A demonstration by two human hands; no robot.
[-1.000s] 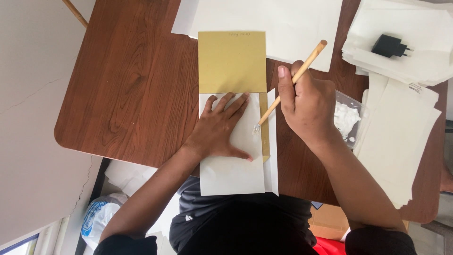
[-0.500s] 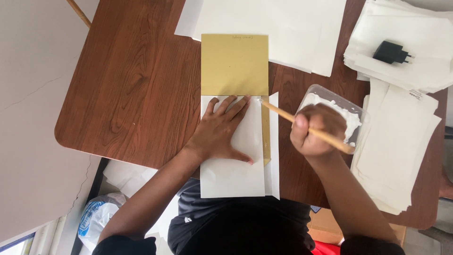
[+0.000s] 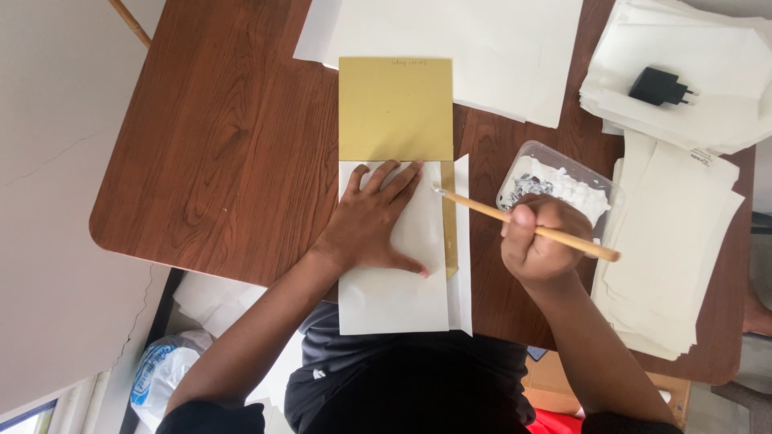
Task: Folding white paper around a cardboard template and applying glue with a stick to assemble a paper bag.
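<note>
My left hand [image 3: 374,221] lies flat, fingers spread, on a folded white paper [image 3: 394,297] at the near edge of the table. A gold sheet [image 3: 395,108] extends from under the white paper toward the far side, and a narrow gold strip [image 3: 449,217] shows along the paper's right edge. My right hand [image 3: 540,241] grips a thin wooden stick [image 3: 482,207], which lies nearly level with its whitish tip at the top of the gold strip. A clear plastic tub of white paste [image 3: 563,183] sits just beyond my right hand.
The brown wooden table [image 3: 225,153] carries stacks of white paper at the far middle [image 3: 482,48], far right [image 3: 716,96] and right side [image 3: 675,249]. A black plug adapter [image 3: 661,86] rests on the far-right stack. A plastic bag [image 3: 161,378] lies on the floor at lower left.
My right hand has swung the stick from pointing up and away to nearly level, its tip now at the gold strip's top. The paste tub has come into view. My left hand stays put.
</note>
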